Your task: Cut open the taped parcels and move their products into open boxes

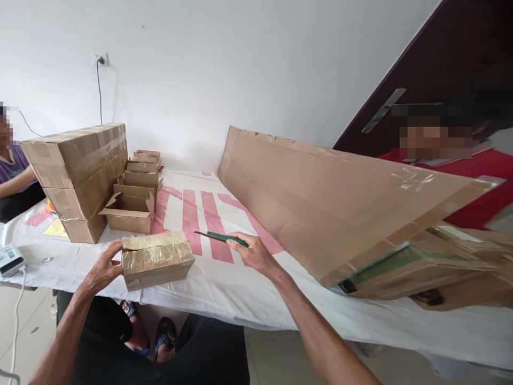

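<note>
A small taped cardboard box [158,262] rests near the front edge of the cloth-covered table, its top seam running lengthwise under clear tape. My left hand [105,267] grips the box's left end, with the thumb and fingers against its side. In my right hand [254,254] is a green utility knife [227,237], the fingers closed round its handle. The knife's blade points left, toward the box, with a gap between the tip and the cardboard.
Taped boxes stand stacked [84,176] at left, beside a row of open boxes [130,211]. A large cardboard panel [320,203] leans at right, with flattened cardboard [452,262] by it. People sit at both sides. A white device [11,261] with a cable lies at far left.
</note>
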A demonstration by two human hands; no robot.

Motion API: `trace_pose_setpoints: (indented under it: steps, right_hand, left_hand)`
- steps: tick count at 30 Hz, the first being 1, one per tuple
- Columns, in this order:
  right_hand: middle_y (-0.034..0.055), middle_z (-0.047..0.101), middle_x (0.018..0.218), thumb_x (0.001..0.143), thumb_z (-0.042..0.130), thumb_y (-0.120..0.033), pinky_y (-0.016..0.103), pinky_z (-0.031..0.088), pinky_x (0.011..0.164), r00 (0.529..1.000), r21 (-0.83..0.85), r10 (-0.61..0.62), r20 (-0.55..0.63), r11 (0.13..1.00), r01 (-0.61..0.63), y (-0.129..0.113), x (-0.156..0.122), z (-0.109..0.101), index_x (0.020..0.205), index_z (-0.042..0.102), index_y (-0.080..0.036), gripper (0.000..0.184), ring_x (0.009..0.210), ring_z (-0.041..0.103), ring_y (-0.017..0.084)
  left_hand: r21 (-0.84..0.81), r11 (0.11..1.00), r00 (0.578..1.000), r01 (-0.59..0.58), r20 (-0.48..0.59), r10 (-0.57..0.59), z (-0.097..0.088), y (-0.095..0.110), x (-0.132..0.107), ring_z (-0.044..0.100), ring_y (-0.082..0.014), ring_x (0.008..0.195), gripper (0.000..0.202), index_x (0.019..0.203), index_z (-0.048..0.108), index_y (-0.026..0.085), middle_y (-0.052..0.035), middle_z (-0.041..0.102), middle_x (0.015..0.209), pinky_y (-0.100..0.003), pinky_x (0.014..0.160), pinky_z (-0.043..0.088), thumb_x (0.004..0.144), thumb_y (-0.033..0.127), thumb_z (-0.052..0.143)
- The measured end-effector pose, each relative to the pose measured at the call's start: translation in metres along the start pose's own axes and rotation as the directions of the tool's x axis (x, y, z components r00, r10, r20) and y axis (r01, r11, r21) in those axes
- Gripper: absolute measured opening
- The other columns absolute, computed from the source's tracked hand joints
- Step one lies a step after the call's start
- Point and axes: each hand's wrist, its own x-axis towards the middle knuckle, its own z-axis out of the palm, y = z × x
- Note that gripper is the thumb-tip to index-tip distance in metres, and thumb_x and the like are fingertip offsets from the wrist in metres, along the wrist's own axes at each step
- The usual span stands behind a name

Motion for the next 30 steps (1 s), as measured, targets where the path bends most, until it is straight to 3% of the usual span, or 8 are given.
trace_pose_setpoints:
  steps: [3,5,8,12,15,20,27,30]
  right_hand:
    - [0.0086,0.077,0.092,0.092,0.059,-0.062,0.037,0.055,0.075,0.991,0.029,0.066,-0.119,0.998,-0.062,0.030,-0.023,0.036,0.110,0.076,-0.019,0.050,0.083,0.069,0.027]
    - [0.0097,0.078,0.093,0.092,0.058,-0.062,0.038,0.056,0.074,0.990,0.038,0.085,-0.116,0.996,-0.081,0.044,-0.037,0.057,0.109,0.075,-0.020,0.048,0.082,0.070,0.028]
    - [0.0082,0.076,0.087,0.093,0.056,-0.063,0.038,0.056,0.073,0.985,0.098,0.116,-0.129,0.990,-0.104,0.047,-0.046,0.070,0.106,0.074,-0.020,0.048,0.080,0.069,0.027]
    - [0.0043,0.070,0.081,0.095,0.055,-0.064,0.033,0.052,0.068,0.979,0.188,0.107,-0.174,0.979,-0.074,0.004,-0.033,0.051,0.106,0.074,-0.018,0.051,0.073,0.062,0.023]
    - [0.0033,0.070,0.083,0.097,0.059,-0.056,0.031,0.049,0.070,0.994,0.165,-0.105,0.025,0.981,0.100,-0.050,-0.013,0.033,0.099,0.077,-0.019,0.041,0.076,0.060,0.020]
    - [0.0042,0.074,0.087,0.101,0.061,-0.042,0.030,0.046,0.074,0.879,0.116,-0.378,0.291,0.926,0.360,-0.122,0.014,0.033,0.103,0.081,-0.019,0.031,0.077,0.062,0.017]
    - [0.0043,0.078,0.094,0.099,0.064,-0.028,0.029,0.042,0.078,0.804,-0.132,-0.368,0.468,0.870,0.475,-0.162,0.037,0.047,0.104,0.084,-0.020,0.021,0.085,0.063,0.017]
    - [0.0032,0.077,0.090,0.098,0.065,-0.027,0.028,0.037,0.073,0.803,-0.232,-0.325,0.499,0.843,0.485,-0.172,0.042,0.050,0.096,0.084,-0.020,0.020,0.083,0.061,0.016]
  left_hand:
    - [-0.091,0.996,0.999,0.006,0.052,-0.001,-0.002,0.006,0.001,0.062,-0.0335,0.135,0.054,0.132,0.077,0.026,-0.0114,0.065,0.147,-0.032,0.085,0.066,0.079,0.037,0.078]
    - [-0.133,0.991,0.998,0.002,0.063,0.007,-0.003,0.009,0.001,0.061,-0.0341,0.136,0.049,0.127,0.079,0.026,-0.0107,0.064,0.148,-0.032,0.085,0.066,0.079,0.039,0.079]
    - [-0.158,0.987,0.997,0.016,0.083,-0.003,-0.005,0.013,0.001,0.061,-0.0340,0.135,0.047,0.123,0.080,0.026,-0.0108,0.062,0.149,-0.032,0.086,0.067,0.077,0.038,0.081]
    - [-0.072,0.997,0.997,0.036,0.070,-0.031,-0.004,0.018,-0.004,0.063,-0.0325,0.134,0.054,0.129,0.078,0.028,-0.0098,0.062,0.151,-0.033,0.089,0.064,0.075,0.032,0.080]
    - [-0.012,0.999,0.999,0.036,0.041,-0.035,0.000,0.024,-0.010,0.063,-0.0325,0.134,0.057,0.131,0.077,0.030,-0.0082,0.061,0.153,-0.035,0.092,0.063,0.074,0.032,0.080]
    - [-0.003,1.000,0.999,0.021,0.045,-0.021,0.004,0.032,-0.017,0.065,-0.0300,0.130,0.055,0.130,0.076,0.030,-0.0082,0.061,0.150,-0.036,0.094,0.061,0.076,0.029,0.076]
    - [-0.009,1.000,0.999,0.028,0.039,-0.027,0.007,0.023,-0.016,0.064,-0.0310,0.131,0.057,0.131,0.075,0.032,-0.0073,0.061,0.149,-0.036,0.092,0.060,0.074,0.030,0.075]
    - [-0.013,1.000,0.999,0.021,0.027,-0.021,0.008,0.016,-0.015,0.063,-0.0315,0.132,0.054,0.129,0.076,0.030,-0.0079,0.059,0.151,-0.036,0.093,0.059,0.074,0.034,0.075]
